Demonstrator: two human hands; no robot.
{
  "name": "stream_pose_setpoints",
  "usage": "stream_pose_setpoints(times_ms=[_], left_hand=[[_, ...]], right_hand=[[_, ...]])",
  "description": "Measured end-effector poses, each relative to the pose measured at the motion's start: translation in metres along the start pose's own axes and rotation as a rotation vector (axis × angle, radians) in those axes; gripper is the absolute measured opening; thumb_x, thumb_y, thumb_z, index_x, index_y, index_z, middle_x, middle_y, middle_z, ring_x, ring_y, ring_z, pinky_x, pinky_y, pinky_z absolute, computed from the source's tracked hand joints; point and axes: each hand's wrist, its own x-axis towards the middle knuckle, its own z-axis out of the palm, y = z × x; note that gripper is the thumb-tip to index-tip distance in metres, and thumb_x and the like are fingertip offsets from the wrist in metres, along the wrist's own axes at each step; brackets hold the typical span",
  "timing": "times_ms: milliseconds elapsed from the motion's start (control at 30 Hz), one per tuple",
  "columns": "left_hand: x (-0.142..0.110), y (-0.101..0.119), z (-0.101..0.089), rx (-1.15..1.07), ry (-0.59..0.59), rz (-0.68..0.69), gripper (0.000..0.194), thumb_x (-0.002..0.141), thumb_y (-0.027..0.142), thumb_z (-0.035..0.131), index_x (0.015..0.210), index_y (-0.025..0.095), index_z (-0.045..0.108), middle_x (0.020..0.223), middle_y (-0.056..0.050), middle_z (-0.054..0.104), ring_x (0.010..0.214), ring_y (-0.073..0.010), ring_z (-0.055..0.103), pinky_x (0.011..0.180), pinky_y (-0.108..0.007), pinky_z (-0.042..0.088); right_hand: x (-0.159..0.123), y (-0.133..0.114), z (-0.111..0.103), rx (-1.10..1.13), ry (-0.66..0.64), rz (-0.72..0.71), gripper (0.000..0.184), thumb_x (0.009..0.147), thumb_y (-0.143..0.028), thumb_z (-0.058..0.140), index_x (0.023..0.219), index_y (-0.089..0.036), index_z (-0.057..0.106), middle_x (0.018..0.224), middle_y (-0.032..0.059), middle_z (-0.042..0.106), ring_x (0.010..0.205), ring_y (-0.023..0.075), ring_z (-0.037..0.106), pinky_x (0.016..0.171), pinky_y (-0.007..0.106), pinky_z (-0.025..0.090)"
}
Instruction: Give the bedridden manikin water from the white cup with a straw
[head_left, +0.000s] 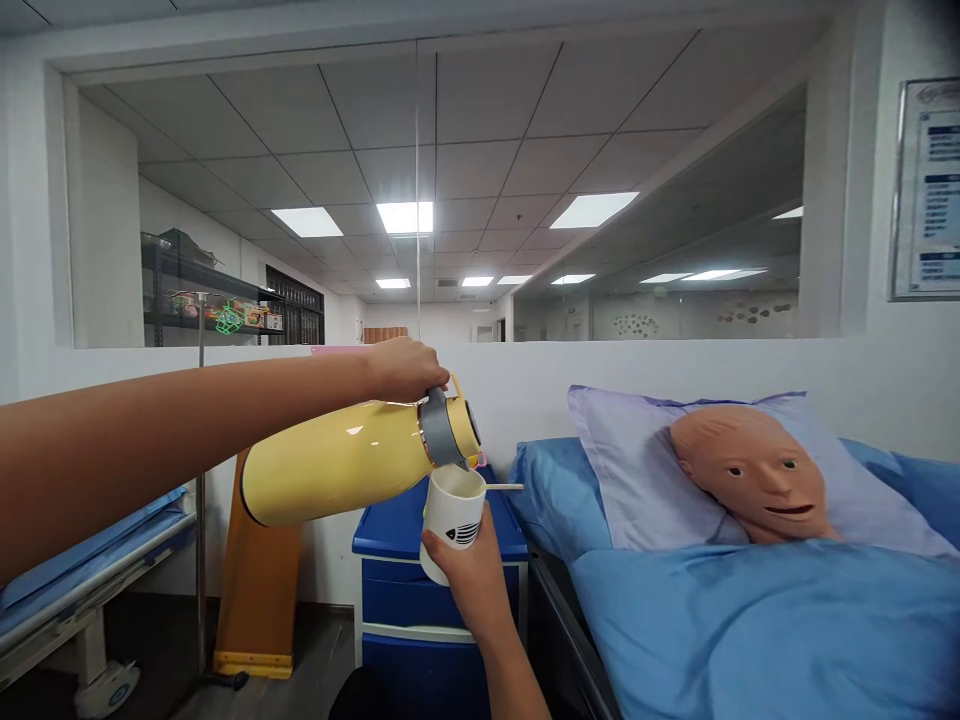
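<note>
White-walled room, wide window (pixel 480 240) onto a lit ceiling beyond. Right side: bed with blue bedding (pixel 750 630), a manikin head (pixel 757 475) face-up on a pale lilac pillow (pixel 622 480). Left side: second bed (pixel 90 570), metal pole (pixel 201 560), orange board (pixel 259 580) leaning upright. Between the beds, a blue bedside cabinet (pixel 420 600).

Left hand (pixel 405 368) closed around the grey handle of a yellow thermos jug (pixel 337 465), which lies tipped almost flat, spout end toward the right. Right hand (pixel 472 570) wrapped around a white cup (pixel 454 510) with a dark striped print, thumb across its front. Cup is slightly tilted, mouth directly under the jug's spout; whether liquid is running cannot be told. Both are held up in front of the cabinet.

Obstructions: left forearm crosses the pole and part of the wall; jug and cup cover much of the cabinet top. Pale thin stick (pixel 504 487) juts from behind the cup, its other end hidden. Something pink (pixel 481 461) shows behind the spout, too covered to identify.
</note>
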Motion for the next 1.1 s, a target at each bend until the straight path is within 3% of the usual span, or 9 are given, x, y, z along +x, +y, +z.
stream_pose_setpoints(times_ms=[167,433,867,1100], left_hand=[[0.002,-0.003,-0.001,-0.005,0.022,0.063,0.031,0.082,0.019,0.051,0.107,0.023,0.07,0.089,-0.009,0.072,0.08,-0.022,0.064,0.072,-0.034,0.042],[0.001,0.001,-0.009,0.037,-0.063,0.074,0.031,0.081,0.019,0.053,0.107,0.025,0.068,0.094,-0.007,0.073,0.086,-0.0211,0.062,0.074,-0.033,0.042],[0.004,0.009,-0.022,0.208,-0.019,0.242,0.025,0.082,0.017,0.05,0.101,0.02,0.067,0.081,-0.01,0.071,0.068,-0.021,0.061,0.055,-0.031,0.035],[0.012,0.014,-0.021,0.229,-0.039,0.265,0.024,0.082,0.013,0.053,0.095,0.023,0.071,0.083,-0.009,0.072,0.071,-0.02,0.062,0.058,-0.03,0.038]], right_hand=[[0.001,0.004,0.003,0.025,0.02,-0.003,0.05,0.062,-0.031,0.074,0.106,-0.021,0.054,0.083,-0.0009,0.067,0.075,0.0202,0.062,0.068,0.032,0.049],[-0.002,0.004,0.004,0.03,-0.014,-0.008,0.045,0.063,-0.031,0.074,0.102,-0.022,0.054,0.083,-0.0013,0.066,0.074,0.02,0.061,0.067,0.032,0.048],[-0.005,0.003,0.002,0.011,-0.035,-0.006,0.043,0.067,-0.036,0.074,0.101,-0.022,0.054,0.083,-0.0004,0.064,0.075,0.0199,0.06,0.066,0.031,0.048],[-0.005,0.003,0.001,0.018,-0.033,0.004,0.043,0.066,-0.034,0.074,0.102,-0.022,0.054,0.085,0.0005,0.066,0.077,0.0208,0.061,0.067,0.032,0.048]])
